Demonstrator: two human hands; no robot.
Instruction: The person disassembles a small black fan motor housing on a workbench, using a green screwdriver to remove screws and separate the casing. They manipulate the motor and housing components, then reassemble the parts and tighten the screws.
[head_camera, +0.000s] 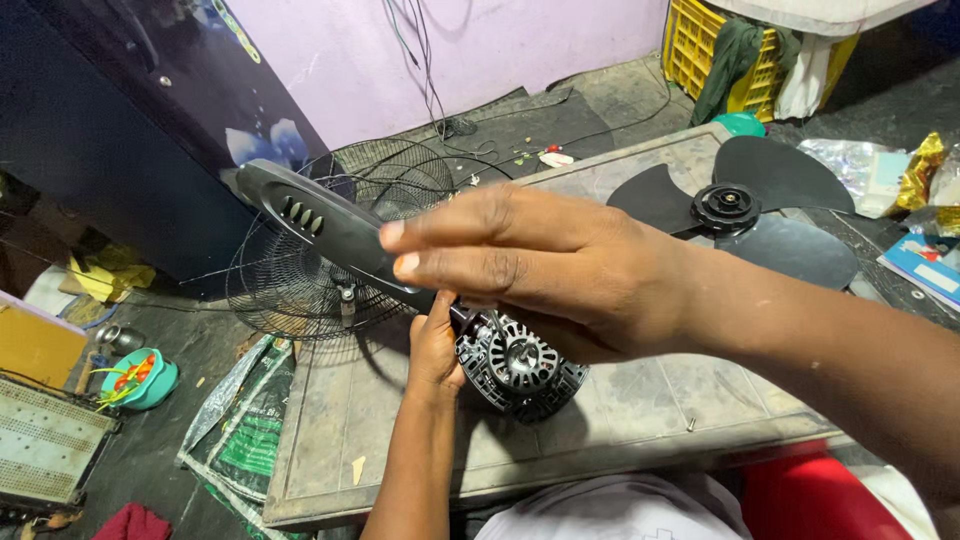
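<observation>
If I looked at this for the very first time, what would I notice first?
Right in the middle, two hands work on a fan: the right hand lies over a long black cover, and the left hand grips the fan motor from below. Behind them, a round wire guard leans at the edge of the work board. At top right, black fan blades lie flat.

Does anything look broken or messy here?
Yes. The fan is in pieces: the left hand and right hand hold its bare motor, the blade lies loose on the table, and the wire guard sits off to the side.
</observation>
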